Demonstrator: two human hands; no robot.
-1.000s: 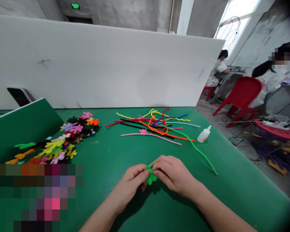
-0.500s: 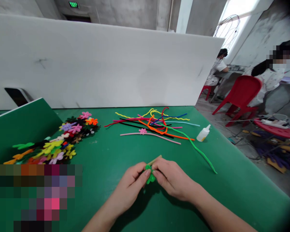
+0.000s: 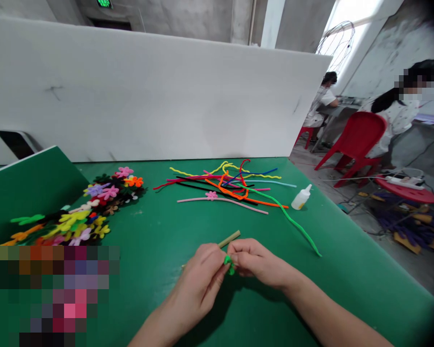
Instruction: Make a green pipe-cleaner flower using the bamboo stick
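Note:
Just in front of me, my left hand (image 3: 206, 277) pinches a small green pipe-cleaner flower (image 3: 230, 266), its fingers closed. The fingertips of my right hand (image 3: 258, 260) are closed on the flower's other side, so both hands hold it between them. Much of the flower is hidden by fingers. A tan stick (image 3: 231, 238) runs behind my left hand, one end showing beyond the knuckles and the other at the wrist side; whether it is held or lies on the table I cannot tell.
Loose pipe cleaners (image 3: 231, 202) in several colours lie farther back, with a pink flower (image 3: 211, 195) among them. A white glue bottle (image 3: 301, 198) stands at right. Finished flowers (image 3: 72, 221) are heaped at left by a green panel (image 3: 32, 185). A white board (image 3: 166, 101) borders the table.
My left hand has turned over so its back faces up, and the green flower has turned with it, showing less of its petals. More of the stick shows now. The view has shifted slightly.

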